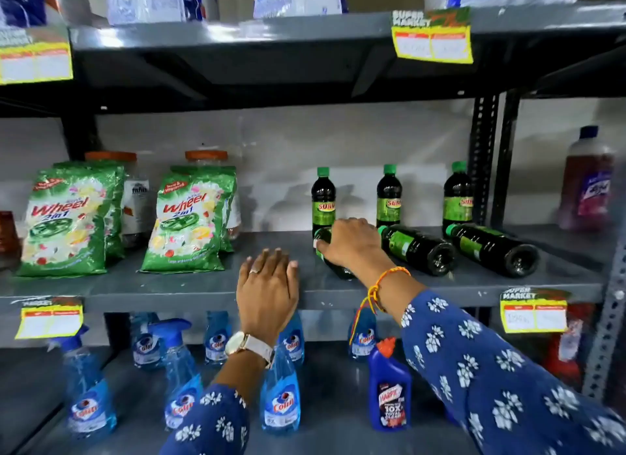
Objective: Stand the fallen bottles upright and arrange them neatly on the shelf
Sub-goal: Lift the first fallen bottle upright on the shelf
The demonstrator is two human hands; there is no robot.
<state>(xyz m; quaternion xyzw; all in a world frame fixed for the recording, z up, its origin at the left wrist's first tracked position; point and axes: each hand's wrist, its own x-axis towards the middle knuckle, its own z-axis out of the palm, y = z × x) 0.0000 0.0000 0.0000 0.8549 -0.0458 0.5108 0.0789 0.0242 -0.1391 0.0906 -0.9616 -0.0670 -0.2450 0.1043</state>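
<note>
On the middle shelf [189, 287], two dark bottles [418, 248] lie flat beside three standing ones [323, 200]. My right hand [352, 244] grips a third fallen bottle [333, 266]. My left hand [267, 292] rests flat and loose on the shelf edge.

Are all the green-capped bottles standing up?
No, three dark bottles lie on their sides on the middle shelf, one beside another, the third under the right hand.

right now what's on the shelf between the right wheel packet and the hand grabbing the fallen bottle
In the head view, only bare grey shelf lies between the Wheel packet and the right hand; the left hand rests at the front edge.
</note>
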